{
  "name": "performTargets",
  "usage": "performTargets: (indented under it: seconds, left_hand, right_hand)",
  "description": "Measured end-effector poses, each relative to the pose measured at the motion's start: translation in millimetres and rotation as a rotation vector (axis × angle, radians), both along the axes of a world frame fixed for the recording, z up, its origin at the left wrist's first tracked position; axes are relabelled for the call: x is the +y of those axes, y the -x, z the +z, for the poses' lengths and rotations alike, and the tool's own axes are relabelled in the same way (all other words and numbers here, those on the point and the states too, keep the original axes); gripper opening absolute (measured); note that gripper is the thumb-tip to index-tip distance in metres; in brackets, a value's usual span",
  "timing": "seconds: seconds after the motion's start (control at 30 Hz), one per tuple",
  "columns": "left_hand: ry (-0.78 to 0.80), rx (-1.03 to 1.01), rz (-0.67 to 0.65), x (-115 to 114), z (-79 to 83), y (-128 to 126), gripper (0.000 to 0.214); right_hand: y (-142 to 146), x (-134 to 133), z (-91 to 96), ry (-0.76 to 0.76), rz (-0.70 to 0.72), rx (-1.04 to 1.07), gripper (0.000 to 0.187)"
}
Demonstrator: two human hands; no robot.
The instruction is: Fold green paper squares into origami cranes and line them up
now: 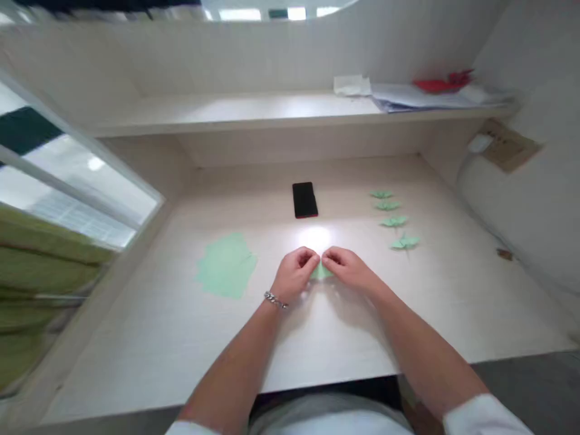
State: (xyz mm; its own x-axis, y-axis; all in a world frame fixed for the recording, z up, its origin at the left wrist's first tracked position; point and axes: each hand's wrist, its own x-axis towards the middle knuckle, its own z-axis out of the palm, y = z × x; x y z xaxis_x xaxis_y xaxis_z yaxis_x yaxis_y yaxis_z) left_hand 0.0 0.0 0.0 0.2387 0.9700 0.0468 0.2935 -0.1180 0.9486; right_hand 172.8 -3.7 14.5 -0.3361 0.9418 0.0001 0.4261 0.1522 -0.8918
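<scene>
The green paper (321, 272) is partly hidden by my left hand (295, 273) and right hand (348, 266); folds unclear. It sits between them, each pinching 1 side, nearer me than the phone (305, 200).

Black phone (305, 200) on the pale desk (149, 338), papers (392, 96) on the shelf (226, 106) above

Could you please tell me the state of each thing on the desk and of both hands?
Paper: held up, partly hidden
Left hand: pinching the paper
Right hand: pinching the paper
Sheets: flat, overlapping
Folded pieces: four, folded, in a row
Phone: lying flat, black face up
</scene>
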Motion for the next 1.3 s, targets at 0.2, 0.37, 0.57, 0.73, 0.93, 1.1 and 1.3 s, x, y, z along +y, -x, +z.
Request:
performTargets:
  seconds: [0.2,0.37,0.57,0.73,0.93,1.1,1.3]
  left_hand:
    - [0.055,-0.086,0.037,1,1.5,-4,0.022]
    - [0.084,-0.188,0.203,11,1.6,5,0.022]
    - [0.102,-0.269,0.296,16,1.0,14,0.023]
    - [0.095,-0.281,0.338,16,1.8,14,0.023]
    - [0.106,-0.154,0.08,6,5.9,0,0.018]
    - [0.122,-0.002,-0.081,4,9.7,8,0.011]
    - [0.158,-0.076,-0.056,11,12.2,24,0.011]
  right_hand:
    - [-2,6,-2.9,0.039,-0.056,0.028,0.013]
    - [-11,10,-10.4,0.091,-0.058,0.081,0.011]
    - [-27,18,-17.8,0.148,-0.122,0.163,0.009]
    - [-26,18,-13.5,0.166,-0.187,0.321,0.015]
    - [-10,8,-5.5,0.067,-0.046,0.101,0.017]
    - [-17,8,-3.0,0.071,0.036,-0.043,0.016]
    - [-32,11,-4.3,0.187,0.015,0.049,0.019]
